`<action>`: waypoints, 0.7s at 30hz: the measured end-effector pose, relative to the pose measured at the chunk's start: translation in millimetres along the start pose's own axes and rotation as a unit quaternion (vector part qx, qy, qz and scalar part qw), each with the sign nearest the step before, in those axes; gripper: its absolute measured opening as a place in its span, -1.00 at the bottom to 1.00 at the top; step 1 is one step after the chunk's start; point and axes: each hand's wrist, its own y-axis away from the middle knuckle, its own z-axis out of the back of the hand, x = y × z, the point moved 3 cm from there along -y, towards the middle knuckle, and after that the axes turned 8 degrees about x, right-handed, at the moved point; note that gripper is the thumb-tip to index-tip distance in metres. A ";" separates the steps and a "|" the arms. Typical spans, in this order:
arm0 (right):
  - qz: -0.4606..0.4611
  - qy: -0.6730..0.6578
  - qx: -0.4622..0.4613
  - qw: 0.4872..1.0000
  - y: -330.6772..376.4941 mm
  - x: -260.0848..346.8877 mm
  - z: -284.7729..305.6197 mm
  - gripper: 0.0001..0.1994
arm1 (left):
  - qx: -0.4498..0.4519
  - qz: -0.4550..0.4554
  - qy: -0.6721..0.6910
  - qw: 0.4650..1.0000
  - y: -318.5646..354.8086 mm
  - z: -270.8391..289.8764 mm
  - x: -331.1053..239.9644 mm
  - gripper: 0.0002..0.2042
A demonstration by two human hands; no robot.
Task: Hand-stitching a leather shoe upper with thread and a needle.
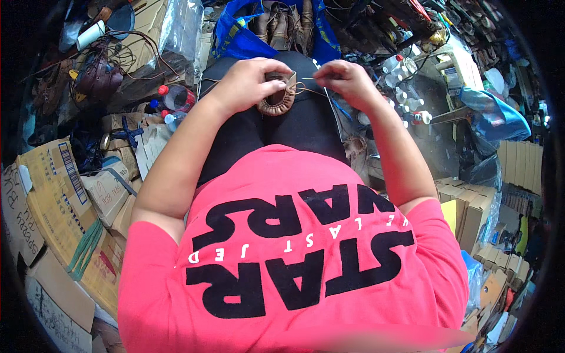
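Note:
Above my lap, my left hand is closed on a brown leather shoe with a gathered, stitched toe turned toward me. A lighter flap of leather stands up beside the thumb. My right hand is off to the right of the shoe, its fingers pinched on a thin needle pointing left at the shoe. A brown thread loops from the shoe's right edge toward that hand. The far part of the shoe is covered by my left fingers.
A blue bag holding several brown shoes stands just beyond my knees. Plastic bottles lie to the left, and several small bottles stand to the right. Cardboard boxes crowd the left side; a blue cloth hangs at right.

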 end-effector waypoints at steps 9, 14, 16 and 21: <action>0.059 0.080 0.080 0.992 -22.4 -16.1 -15.0 -0.88 | 0.116 0.055 0.129 0.983 -27.2 -13.2 40.3 -0.86; 0.083 -0.028 0.021 0.996 -11.9 -19.5 -30.4 -0.86 | 0.158 0.069 0.220 0.960 -22.1 -14.7 41.3 -0.81; 0.085 0.001 0.005 0.996 -3.8 -13.5 -33.3 -0.85 | 0.181 0.055 0.221 0.957 -20.8 -14.1 41.8 -0.79; 0.106 0.112 -0.011 0.988 6.7 -0.4 -35.8 -0.88 | 0.204 0.024 0.148 0.967 -20.3 -12.1 37.0 -0.74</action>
